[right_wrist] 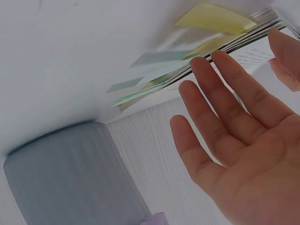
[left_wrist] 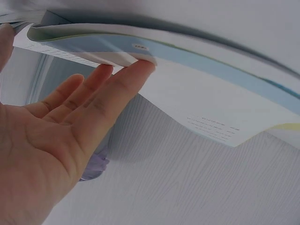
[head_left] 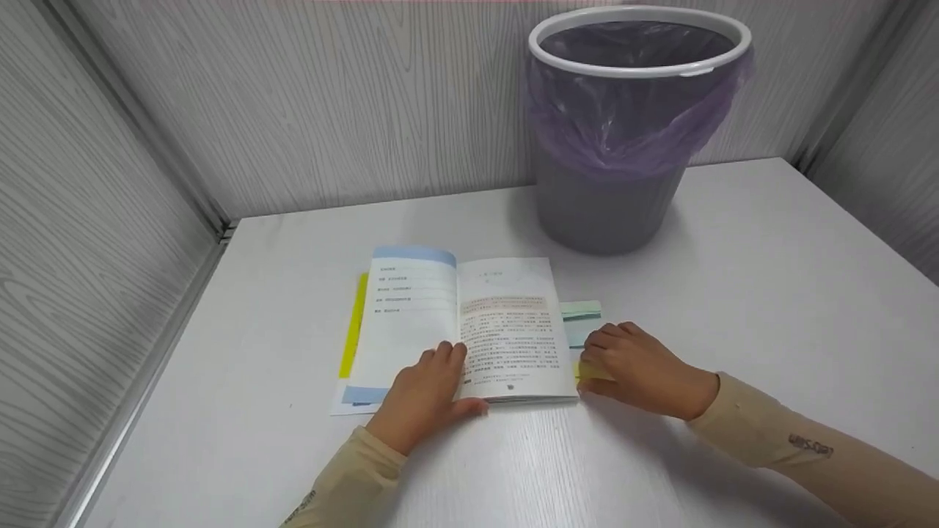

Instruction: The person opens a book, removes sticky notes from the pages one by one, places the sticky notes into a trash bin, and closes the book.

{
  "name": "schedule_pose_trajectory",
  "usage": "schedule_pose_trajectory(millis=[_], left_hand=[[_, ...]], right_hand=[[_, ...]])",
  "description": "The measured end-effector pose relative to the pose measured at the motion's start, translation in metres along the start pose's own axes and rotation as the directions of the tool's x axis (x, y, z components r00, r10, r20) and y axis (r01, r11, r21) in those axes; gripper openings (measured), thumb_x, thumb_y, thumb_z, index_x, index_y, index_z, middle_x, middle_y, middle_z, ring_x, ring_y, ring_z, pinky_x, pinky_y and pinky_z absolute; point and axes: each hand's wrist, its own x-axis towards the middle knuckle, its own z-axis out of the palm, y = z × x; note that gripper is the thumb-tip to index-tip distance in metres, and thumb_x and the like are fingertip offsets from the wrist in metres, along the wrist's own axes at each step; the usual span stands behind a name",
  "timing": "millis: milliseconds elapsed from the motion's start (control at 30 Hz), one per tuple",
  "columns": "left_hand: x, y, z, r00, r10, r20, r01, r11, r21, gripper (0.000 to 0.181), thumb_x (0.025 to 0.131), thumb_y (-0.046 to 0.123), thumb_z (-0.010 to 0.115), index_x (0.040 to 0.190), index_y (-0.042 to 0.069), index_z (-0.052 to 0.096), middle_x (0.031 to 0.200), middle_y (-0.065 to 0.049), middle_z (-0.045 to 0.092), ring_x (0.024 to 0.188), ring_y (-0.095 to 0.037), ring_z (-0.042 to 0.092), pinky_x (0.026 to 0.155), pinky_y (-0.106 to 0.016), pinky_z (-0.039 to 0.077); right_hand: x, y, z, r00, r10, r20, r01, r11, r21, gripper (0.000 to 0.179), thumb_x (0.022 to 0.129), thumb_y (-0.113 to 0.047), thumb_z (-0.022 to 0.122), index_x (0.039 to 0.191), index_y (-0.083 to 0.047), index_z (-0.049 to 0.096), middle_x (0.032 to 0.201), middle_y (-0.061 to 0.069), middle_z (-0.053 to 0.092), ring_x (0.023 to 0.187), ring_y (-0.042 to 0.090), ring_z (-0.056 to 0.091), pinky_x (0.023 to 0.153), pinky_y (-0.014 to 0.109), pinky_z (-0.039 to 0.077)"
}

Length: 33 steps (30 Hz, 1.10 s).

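An open book [head_left: 513, 330] lies on the white table, printed text on its right page and a blue-banded left page [head_left: 407, 337]. Across the lower left page near the spine, my left hand [head_left: 422, 400] presses with extended fingers, its thumb at the bottom edge. My right hand [head_left: 642, 370] is at the book's lower right edge, beside a yellow sticky tab [right_wrist: 215, 18]. In the right wrist view its fingers are fairly straight, fingertips right at the page edges. A pale green tab [head_left: 582, 308] and a light blue tab [head_left: 579, 334] stick out further up that side.
A grey waste bin [head_left: 605, 205] with a purple plastic liner [head_left: 616, 139] and a white rim stands at the back right. A yellow strip [head_left: 353, 330] shows beyond the book's left edge. Wood-grain panels [head_left: 352, 95] wall in the table's back and sides.
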Motion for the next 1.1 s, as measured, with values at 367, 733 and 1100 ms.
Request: schedule_pose_trajectory(millis=[367,733,1100], left_hand=[[-0.004,-0.001,0.002,1.000,0.017,-0.008,-0.017,0.999,0.027,0.068,0.081,0.053,0.070,0.119,0.001,0.048,0.099,-0.011,0.054,0.081,-0.022,0.054,0.060,-0.034,0.053],[-0.004,-0.003,0.001,1.000,0.027,0.000,-0.027,0.999,0.017,0.059,0.087,0.049,0.066,0.115,0.001,0.048,0.096,-0.012,0.052,0.079,-0.022,0.051,0.058,-0.035,0.052],[-0.008,-0.005,0.000,0.995,0.087,-0.056,-0.088,0.996,-0.008,0.042,0.091,0.036,0.061,0.109,0.001,0.048,0.096,-0.012,0.054,0.079,-0.023,0.051,0.058,-0.035,0.052]], right_hand=[[-0.004,-0.002,0.004,1.000,0.001,-0.026,0.001,0.997,0.073,0.035,0.077,-0.036,0.079,0.091,-0.008,0.064,0.097,0.003,0.062,0.095,0.022,0.057,0.079,0.039,0.047],[-0.001,-0.006,0.004,1.000,-0.008,-0.027,0.010,0.996,0.085,0.062,0.076,-0.043,0.077,0.118,0.000,0.060,0.110,0.006,0.061,0.107,0.024,0.056,0.084,0.041,0.048],[-0.001,-0.017,0.004,0.996,0.080,-0.050,-0.077,0.996,0.055,0.068,0.086,-0.048,0.066,0.125,0.006,0.057,0.118,0.014,0.060,0.113,0.031,0.054,0.091,0.047,0.047]])
